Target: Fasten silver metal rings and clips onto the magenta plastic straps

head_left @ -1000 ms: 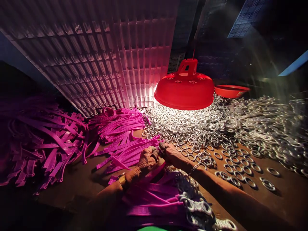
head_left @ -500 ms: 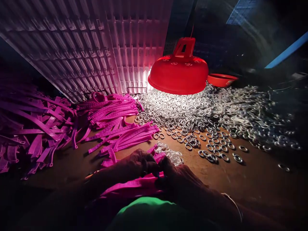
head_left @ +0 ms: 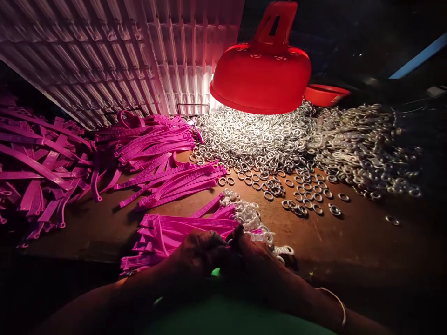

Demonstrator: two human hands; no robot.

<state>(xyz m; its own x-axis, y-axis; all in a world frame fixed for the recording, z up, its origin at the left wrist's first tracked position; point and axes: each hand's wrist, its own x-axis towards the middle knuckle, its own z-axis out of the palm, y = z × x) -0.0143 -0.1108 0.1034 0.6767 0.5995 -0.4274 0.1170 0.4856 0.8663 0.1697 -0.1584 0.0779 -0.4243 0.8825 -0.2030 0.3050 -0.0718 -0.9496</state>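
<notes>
Low in the middle of the view, my left hand (head_left: 204,249) and my right hand (head_left: 248,249) meet with their fingers pinched together, in deep shadow. A small greyish glint shows between the fingertips; what they hold is too dark to make out. Just beyond and left of the hands lies a bundle of pink straps (head_left: 164,230), its right ends meeting a cluster of pale, shiny rings (head_left: 249,214). Further off, another bunch of pink straps (head_left: 181,186) lies on the brown tabletop (head_left: 335,242). A bracelet circles my right forearm.
A red lamp (head_left: 260,77) hangs low over a large heap of metal rings (head_left: 258,139), with loose rings in front. Behind it stand a red bowl (head_left: 326,95) and a ribbed panel (head_left: 122,60). More pink straps (head_left: 45,163) are heaped at the left.
The view has tilted down, so the lamp, rings and straps sit higher in the picture. My hands have drawn back toward my body, uncovering more of the near strap bundle and pale rings.
</notes>
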